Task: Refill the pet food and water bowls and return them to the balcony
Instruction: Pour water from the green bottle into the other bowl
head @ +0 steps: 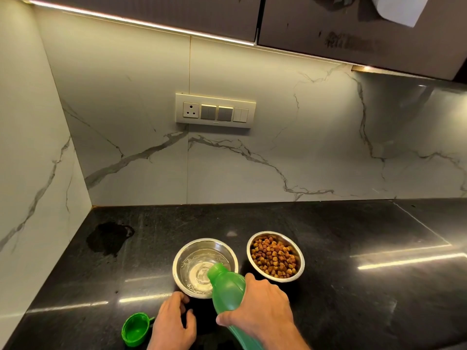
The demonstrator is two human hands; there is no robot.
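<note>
Two steel bowls stand on the black counter (353,286). The left bowl (187,253) holds a little water. The right bowl (299,256) is full of brown kibble (274,257). My right hand (262,309) grips a green bottle (227,286), tipped with its mouth over the water bowl's near rim. My left hand (174,322) rests on the counter just in front of the water bowl, fingers apart and holding nothing. The bottle's green cap (135,329) lies upside down to the left of that hand.
A dark wet patch (108,238) marks the counter at the back left. Marble walls close off the left side and the back, with a switch and socket panel (215,111) on the back wall. Dark cabinets (353,29) hang overhead.
</note>
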